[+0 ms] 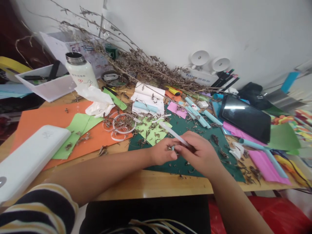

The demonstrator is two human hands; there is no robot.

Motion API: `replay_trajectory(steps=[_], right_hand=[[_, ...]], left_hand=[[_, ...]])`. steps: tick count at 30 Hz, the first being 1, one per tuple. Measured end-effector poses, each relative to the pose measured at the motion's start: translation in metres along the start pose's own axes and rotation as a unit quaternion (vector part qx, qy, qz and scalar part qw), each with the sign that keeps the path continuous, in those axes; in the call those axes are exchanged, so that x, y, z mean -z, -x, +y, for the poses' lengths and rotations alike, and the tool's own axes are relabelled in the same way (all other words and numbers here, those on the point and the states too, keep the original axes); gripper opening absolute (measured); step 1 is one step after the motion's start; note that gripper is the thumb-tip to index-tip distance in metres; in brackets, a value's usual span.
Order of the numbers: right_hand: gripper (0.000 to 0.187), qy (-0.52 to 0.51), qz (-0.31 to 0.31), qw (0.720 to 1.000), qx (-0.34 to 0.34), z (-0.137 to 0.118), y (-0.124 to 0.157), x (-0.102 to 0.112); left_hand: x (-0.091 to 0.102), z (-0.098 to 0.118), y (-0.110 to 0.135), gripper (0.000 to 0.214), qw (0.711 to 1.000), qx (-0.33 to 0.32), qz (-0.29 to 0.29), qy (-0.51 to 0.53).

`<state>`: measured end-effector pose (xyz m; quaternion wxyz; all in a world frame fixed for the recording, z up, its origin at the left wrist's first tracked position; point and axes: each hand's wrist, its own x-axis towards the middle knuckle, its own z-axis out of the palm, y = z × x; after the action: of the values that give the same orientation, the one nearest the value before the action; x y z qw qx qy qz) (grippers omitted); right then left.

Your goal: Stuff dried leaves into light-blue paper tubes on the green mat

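Note:
My right hand [201, 154] is closed around a translucent white stick [170, 130], whose far end points up and left over the paper. Against it, at the front edge of a dark green sheet [158, 165], my left hand [163, 152] is closed. Dried leaf bits and a speck of pale blue show between the two hands; what the left fingers grip is mostly hidden. Just beyond lies a light green paper [153, 131] strewn with crumbled dry leaves. Left of it, a roll of white tape [124, 123] rests on an orange sheet [29, 130].
Long dried branches [151, 68] lean across the back. A bottle without a lid [81, 71] stands beside a white box [46, 89]. Pale blue paper rolls [197, 117], a black phone [246, 120] and pink paper [265, 165] lie right. A white power bank [34, 159] is near left.

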<state>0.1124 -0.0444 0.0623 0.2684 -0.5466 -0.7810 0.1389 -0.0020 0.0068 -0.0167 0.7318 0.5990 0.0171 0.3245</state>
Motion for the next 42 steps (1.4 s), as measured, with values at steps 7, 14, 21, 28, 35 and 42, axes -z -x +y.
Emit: replay_trajectory(steps=[7, 14, 21, 28, 35, 42], right_hand=[[0.007, -0.034, -0.002, 0.999, 0.015, 0.004, 0.004, 0.001], [0.018, 0.065, 0.012, 0.988, 0.141, 0.007, 0.012, 0.006], [0.023, 0.224, -0.072, 0.959, 0.156, 0.0, 0.017, 0.013], [0.033, 0.181, -0.109, 0.974, 0.077, -0.001, 0.032, 0.013], [0.05, 0.154, 0.144, 0.971, -0.109, 0.047, 0.087, 0.012], [0.039, 0.289, 0.107, 0.941, -0.14, 0.094, 0.086, -0.013]], left_hand=[[0.0, -0.004, -0.001, 0.067, 0.997, 0.066, 0.015, 0.04], [0.0, 0.005, -0.002, 0.054, 0.995, 0.097, 0.009, 0.008], [0.003, 0.008, -0.001, 0.049, 0.996, 0.089, -0.013, -0.02], [0.002, 0.017, -0.002, 0.045, 0.993, 0.083, -0.017, -0.083], [-0.001, 0.016, -0.001, 0.05, 0.996, 0.033, -0.021, -0.077], [-0.015, 0.052, -0.006, 0.029, 0.998, -0.014, 0.037, -0.043]])
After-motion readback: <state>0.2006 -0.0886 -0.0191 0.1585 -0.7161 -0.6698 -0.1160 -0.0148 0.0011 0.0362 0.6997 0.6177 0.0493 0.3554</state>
